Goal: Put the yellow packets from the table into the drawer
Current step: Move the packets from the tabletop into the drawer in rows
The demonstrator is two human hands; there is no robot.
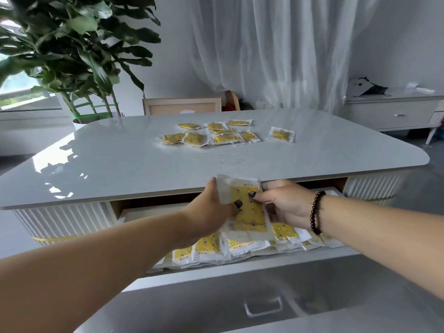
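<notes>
A yellow packet with a white border (247,212) is held over the open drawer (216,270) by both hands. My left hand (211,207) grips its left edge with the thumb on top. My right hand (281,203) pinches its right side. Under them the drawer holds several yellow packets (209,248) lying in overlapping rows. Several more yellow packets (216,137) lie scattered on the white table top (120,159) toward its far side, with one packet (281,135) apart at the right.
The drawer's front panel with a metal handle (263,306) juts toward me at the bottom. A large leafy plant (72,51) stands behind the table's far left. A chair back (182,105) and white curtains are behind; a low cabinet (394,111) is at far right.
</notes>
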